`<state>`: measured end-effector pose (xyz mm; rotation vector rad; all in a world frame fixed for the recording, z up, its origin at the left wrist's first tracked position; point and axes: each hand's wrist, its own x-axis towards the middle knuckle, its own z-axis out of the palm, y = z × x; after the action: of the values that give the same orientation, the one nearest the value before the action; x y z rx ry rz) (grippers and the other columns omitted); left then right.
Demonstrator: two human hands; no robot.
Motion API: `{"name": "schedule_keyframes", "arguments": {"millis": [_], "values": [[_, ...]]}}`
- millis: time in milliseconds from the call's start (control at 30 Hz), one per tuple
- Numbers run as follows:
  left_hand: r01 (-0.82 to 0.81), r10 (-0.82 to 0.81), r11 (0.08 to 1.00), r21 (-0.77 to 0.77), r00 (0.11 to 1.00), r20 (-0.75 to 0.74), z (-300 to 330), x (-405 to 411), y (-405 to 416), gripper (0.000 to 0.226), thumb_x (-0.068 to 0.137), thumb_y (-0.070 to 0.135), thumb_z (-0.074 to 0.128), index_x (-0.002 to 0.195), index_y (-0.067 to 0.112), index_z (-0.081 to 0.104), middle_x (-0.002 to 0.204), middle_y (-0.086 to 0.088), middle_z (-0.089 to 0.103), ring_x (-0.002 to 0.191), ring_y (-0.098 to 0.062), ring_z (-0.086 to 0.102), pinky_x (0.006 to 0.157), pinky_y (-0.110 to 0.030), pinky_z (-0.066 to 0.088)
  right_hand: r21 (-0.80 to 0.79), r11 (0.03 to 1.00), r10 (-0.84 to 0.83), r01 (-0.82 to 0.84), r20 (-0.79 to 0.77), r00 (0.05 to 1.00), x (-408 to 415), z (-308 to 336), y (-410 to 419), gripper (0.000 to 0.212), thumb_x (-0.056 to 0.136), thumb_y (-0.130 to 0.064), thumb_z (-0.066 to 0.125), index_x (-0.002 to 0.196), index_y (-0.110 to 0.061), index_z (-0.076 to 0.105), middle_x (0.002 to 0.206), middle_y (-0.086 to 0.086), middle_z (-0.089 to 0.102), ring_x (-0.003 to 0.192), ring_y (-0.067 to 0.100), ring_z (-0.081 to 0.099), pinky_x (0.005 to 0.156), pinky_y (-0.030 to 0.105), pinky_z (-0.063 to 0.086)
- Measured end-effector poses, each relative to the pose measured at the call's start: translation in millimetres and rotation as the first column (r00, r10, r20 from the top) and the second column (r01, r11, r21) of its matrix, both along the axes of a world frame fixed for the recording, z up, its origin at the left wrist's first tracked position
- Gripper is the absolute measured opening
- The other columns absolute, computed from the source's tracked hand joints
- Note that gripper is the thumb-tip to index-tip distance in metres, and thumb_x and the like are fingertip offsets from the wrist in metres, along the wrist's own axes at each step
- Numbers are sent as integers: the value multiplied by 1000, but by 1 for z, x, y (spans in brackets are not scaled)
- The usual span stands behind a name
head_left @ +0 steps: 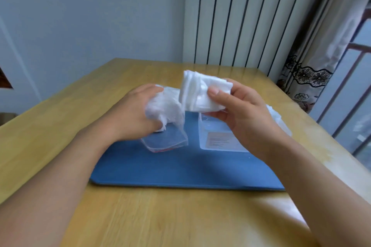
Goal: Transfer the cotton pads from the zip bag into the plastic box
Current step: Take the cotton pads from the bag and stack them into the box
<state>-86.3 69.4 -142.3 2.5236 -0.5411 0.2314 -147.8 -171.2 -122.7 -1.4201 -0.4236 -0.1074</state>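
My right hand (239, 110) grips a thick stack of white cotton pads (200, 92), thumb on the near face, held above the blue mat. My left hand (132, 112) holds the clear zip bag (166, 136) by its upper part, where more white pads (164, 108) bunch up under my fingers. The bag's lower end, with its red zip line, hangs down to the mat. The clear plastic box (218, 140) with a paper label lies on the mat under my right hand, partly hidden by it.
A blue mat (180, 168) covers the middle of the wooden table (140, 216). A white radiator (251, 16) stands behind the table, and a patterned curtain (313, 66) and a window are at the right. White material (279, 118) pokes out behind my right wrist.
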Motion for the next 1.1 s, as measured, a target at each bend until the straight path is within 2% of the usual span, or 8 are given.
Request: {"name": "schedule_keyframes", "arguments": {"millis": [67,167,333,500,600,733,967,1100], "values": [[81,-98,954,-287,994,-46,17,-15,-10,92,55,54,59,143,29,50,147,15,48,138,-3,42,113,-25,33,93,994,-45,57,-126,991,6,0,-11,19,95,-15,62,111,-8,70,101,7,72,93,23,68,90,41,56],[117,-229,755,-645,969,-92,43,-32,-52,82,60,58,66,136,28,58,138,14,59,131,3,50,109,-19,37,107,984,-123,145,-190,974,8,4,-21,29,100,-13,54,124,0,64,106,9,70,99,24,64,90,42,55],[-4,-382,584,-811,881,-280,43,-38,-131,69,78,59,64,131,16,56,122,-12,71,107,-17,70,102,-45,53,72,989,-120,130,-135,984,4,10,-27,27,104,-20,49,121,-7,66,107,6,74,101,21,69,86,40,57],[-72,-373,412,-908,896,-240,25,-34,-158,82,77,75,59,138,20,50,124,-10,71,114,-25,69,100,-52,52,-22,990,-138,137,-129,982,5,12,-31,38,105,-39,48,128,-12,62,111,4,76,109,20,71,101,51,53],[-50,-396,396,-917,892,-220,21,-34,-157,46,99,57,47,130,24,54,127,-14,68,115,-28,68,99,-49,54,-12,972,-233,233,-115,966,10,9,-38,35,105,-31,51,133,-11,56,108,4,76,99,17,73,90,44,59],[-52,-453,392,-918,858,-242,16,-33,-145,34,107,29,43,130,11,61,124,-15,70,118,-29,66,97,-34,57,81,979,-169,186,-184,968,11,9,-45,32,106,-23,48,127,-2,61,95,6,72,78,13,69,59,21,53],[-20,-364,448,-894,909,-203,15,-27,-133,47,93,-5,54,132,22,57,104,3,77,92,-12,71,80,-28,61,83,986,-130,144,-157,979,13,5,-42,28,105,-15,52,131,-7,56,113,18,69,95,27,70,86,41,61],[-13,-319,449,-893,932,-173,15,-26,-129,44,89,-10,60,123,19,61,96,1,78,78,-10,71,60,-19,54,-127,988,-87,84,-24,996,12,8,-50,32,98,-8,62,129,-12,60,119,20,68,97,29,72,82,38,61]]}}
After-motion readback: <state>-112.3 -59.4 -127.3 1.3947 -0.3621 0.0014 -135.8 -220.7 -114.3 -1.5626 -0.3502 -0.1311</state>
